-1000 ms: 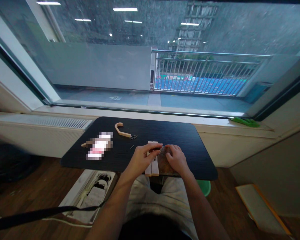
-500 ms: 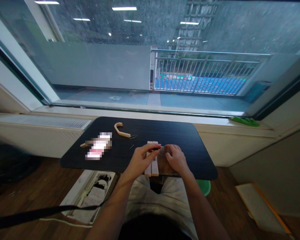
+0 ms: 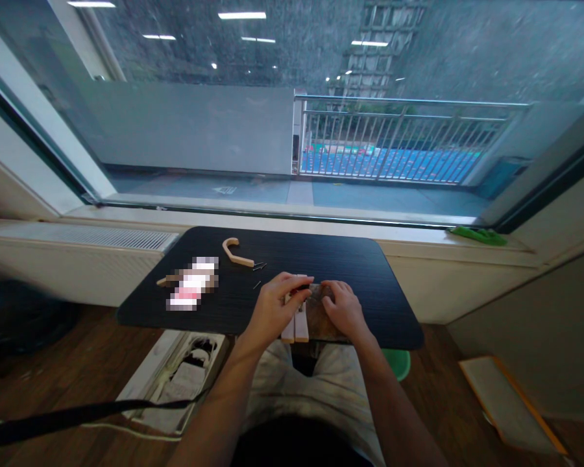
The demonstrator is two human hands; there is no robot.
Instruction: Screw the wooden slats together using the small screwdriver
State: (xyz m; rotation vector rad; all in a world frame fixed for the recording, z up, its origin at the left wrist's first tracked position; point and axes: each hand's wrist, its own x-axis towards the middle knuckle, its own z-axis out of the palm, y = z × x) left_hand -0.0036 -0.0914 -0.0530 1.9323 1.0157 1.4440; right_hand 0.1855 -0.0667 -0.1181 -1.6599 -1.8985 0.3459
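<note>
My left hand (image 3: 274, 305) reaches over two pale wooden strips (image 3: 294, 331) lying side by side. Its thumb and forefinger point right with a dark gap between the tips, and I make out nothing held there. My right hand (image 3: 345, 310) bends over a brown, mottled slab (image 3: 321, 321) at the right of the strips, thumb on its top and fingertips at its far edge. Left of the hands lie a curved wooden hook (image 3: 237, 258) and several small metal screws or nails (image 3: 259, 266). The far ends of the strips are partly hidden by my left hand.
The dark table (image 3: 316, 250) stands against the window sill. A blurred-out item (image 3: 193, 285) lies at its left. A box with cables (image 3: 180, 383) is on the floor below left; a green bin (image 3: 398, 364) shows under the right edge, and a green cloth (image 3: 479, 235) on the sill.
My left forefinger has lifted and the gap to the thumb has widened. My right hand stays on the brown slab. The things on the table have not moved.
</note>
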